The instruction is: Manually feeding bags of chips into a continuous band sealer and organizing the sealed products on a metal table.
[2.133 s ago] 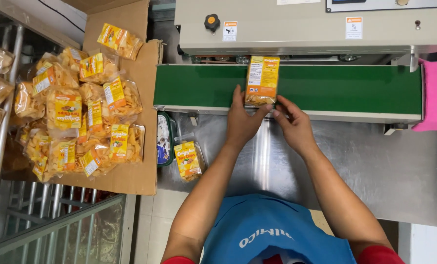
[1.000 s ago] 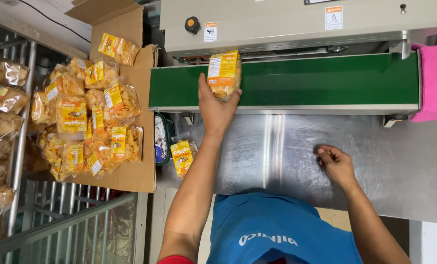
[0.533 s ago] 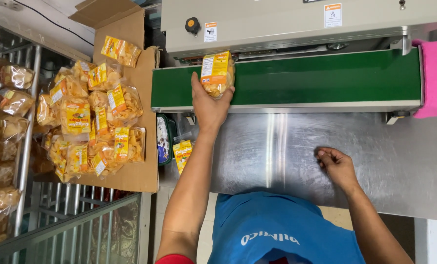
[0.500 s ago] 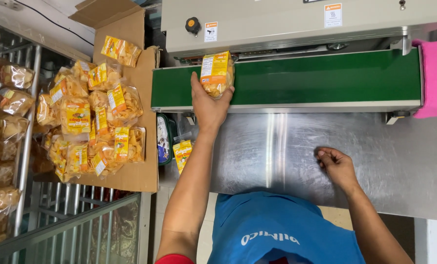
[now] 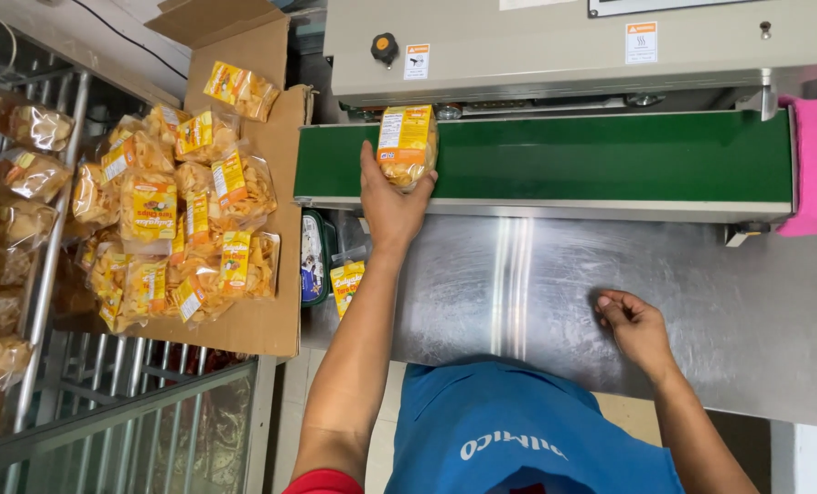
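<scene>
A brushed stainless-steel table fills the lower and right part of the view. A green conveyor belt runs along its far edge, and directly behind the belt stands the beige housing of a band sealing machine with a black-and-orange knob on its face.

The left hand is extended over the front rail of the belt. Its fingers are closed around the lower end of a clear bag of chips with a yellow-and-orange label; the thumb lies on one side of the bag and the other fingers on the opposite side. The bag lies on the belt near its left end, with its top edge pointing toward the slot of the sealing machine.

The right hand rests on the table, well apart from the belt. Its fingers are curled loosely together and hold nothing.

A flattened cardboard box to the left of the table carries a pile of labelled chip bags. Further left, a metal rack holds more filled bags. One more chip bag and a dark container sit below the belt's left end. A pink cloth lies at the right end of the belt.
</scene>
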